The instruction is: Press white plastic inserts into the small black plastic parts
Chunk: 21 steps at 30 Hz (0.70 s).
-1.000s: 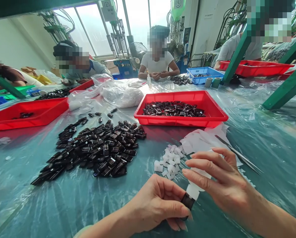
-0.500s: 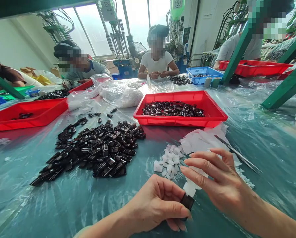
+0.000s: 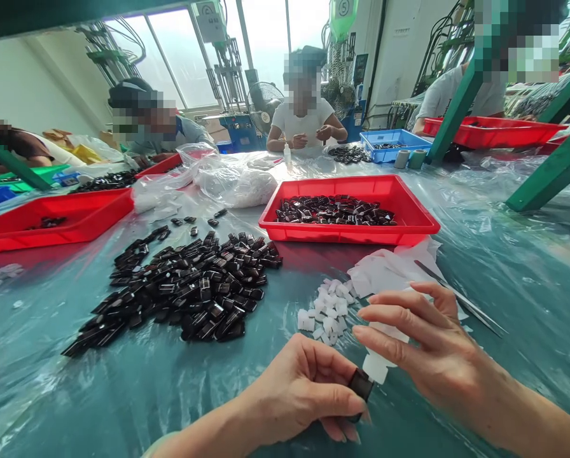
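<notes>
At the bottom centre, my left hand [image 3: 304, 388] pinches a small black piece [image 3: 361, 385] between thumb and fingers. My right hand [image 3: 432, 356] is bent around a small translucent white bottle [image 3: 376, 367], partly hidden by its fingers. The bottle's narrow end points down-left at the upper right edge of the black piece; whether they touch is too small to tell. Beyond my hands lies a heap of small white pieces [image 3: 327, 308]. A large pile of glossy black pieces [image 3: 194, 286] spreads to the left.
A red tray [image 3: 349, 235] of black pieces stands ahead. Tweezers [image 3: 461, 298] lie beside white sheets [image 3: 390, 270] on the right. Another red tray [image 3: 56, 238] is at left. Green posts [image 3: 547, 168] rise at right. Several people sit around the table.
The bottle's white end has shifted right and slightly down, from over the black piece to its edge. My right hand moved slightly right. Across the table, a person's hands have moved apart.
</notes>
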Each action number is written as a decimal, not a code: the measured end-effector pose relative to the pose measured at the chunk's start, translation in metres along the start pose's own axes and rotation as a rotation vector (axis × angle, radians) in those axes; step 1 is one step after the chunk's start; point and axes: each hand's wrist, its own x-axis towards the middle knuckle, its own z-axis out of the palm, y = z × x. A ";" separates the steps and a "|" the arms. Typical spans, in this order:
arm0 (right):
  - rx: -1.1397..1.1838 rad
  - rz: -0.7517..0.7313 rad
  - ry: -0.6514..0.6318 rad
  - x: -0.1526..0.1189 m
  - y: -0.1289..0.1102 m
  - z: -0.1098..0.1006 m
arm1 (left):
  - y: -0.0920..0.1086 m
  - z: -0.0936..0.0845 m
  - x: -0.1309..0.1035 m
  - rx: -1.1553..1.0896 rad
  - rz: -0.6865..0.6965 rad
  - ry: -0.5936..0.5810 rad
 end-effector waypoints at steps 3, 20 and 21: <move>-0.016 0.018 0.000 0.000 -0.001 0.001 | -0.001 0.000 0.000 -0.001 -0.004 -0.013; 0.001 0.039 -0.021 0.007 0.002 -0.003 | 0.003 0.002 0.000 -0.001 -0.004 0.027; 0.000 0.063 -0.008 0.008 0.004 -0.003 | 0.003 0.002 0.000 -0.008 -0.002 0.035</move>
